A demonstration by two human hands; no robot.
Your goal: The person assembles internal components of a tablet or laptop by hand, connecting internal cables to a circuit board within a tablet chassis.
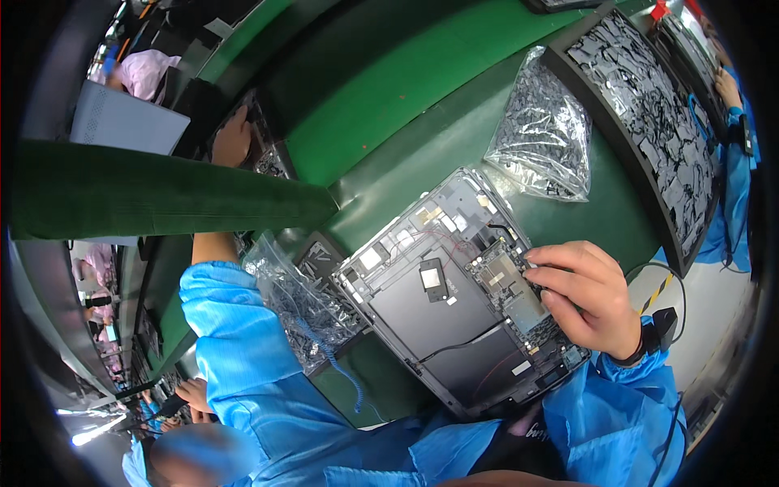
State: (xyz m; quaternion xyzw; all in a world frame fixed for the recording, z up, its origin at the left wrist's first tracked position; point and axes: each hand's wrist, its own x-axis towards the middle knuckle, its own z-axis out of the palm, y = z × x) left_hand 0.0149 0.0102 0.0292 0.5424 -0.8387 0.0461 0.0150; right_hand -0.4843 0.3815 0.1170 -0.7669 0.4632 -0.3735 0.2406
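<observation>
An opened laptop-like housing lies tilted on the green bench, its thin wires and flat dark panels exposed. My right hand is at its right side, thumb and fingers closed around the edge of a circuit board in the housing. A small black rectangular part with a white square rests on the panels. Beyond a green beam, my left hand reaches over a dark tray of small parts. Its fingers look bent together; whatever is in them is hidden. The beam covers part of that wrist.
The green padded beam crosses my left forearm. Plastic bags of small dark parts flank the housing. At right stands a black tray of grey pieces. A coiled blue cord hangs nearby. Other people work at left and far right.
</observation>
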